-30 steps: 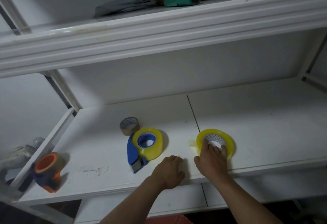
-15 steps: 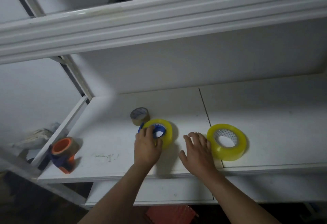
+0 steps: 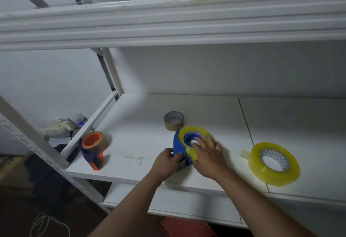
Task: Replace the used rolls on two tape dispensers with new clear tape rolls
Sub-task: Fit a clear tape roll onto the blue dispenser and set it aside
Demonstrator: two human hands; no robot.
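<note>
left hand point(image 3: 165, 161) grips the blue plastic tape dispenser point(image 3: 177, 144) near the white shelf point(image 3: 142, 143) front edge; right hand point(image 3: 208, 157) fingers spread on its yellowish clear roll point(image 3: 194, 137), likely seating it; next, thread the tape.

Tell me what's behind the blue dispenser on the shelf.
A small brown tape roll lies flat just behind the blue dispenser. Whether they touch is hidden by the dispenser's yellow roll.
</note>
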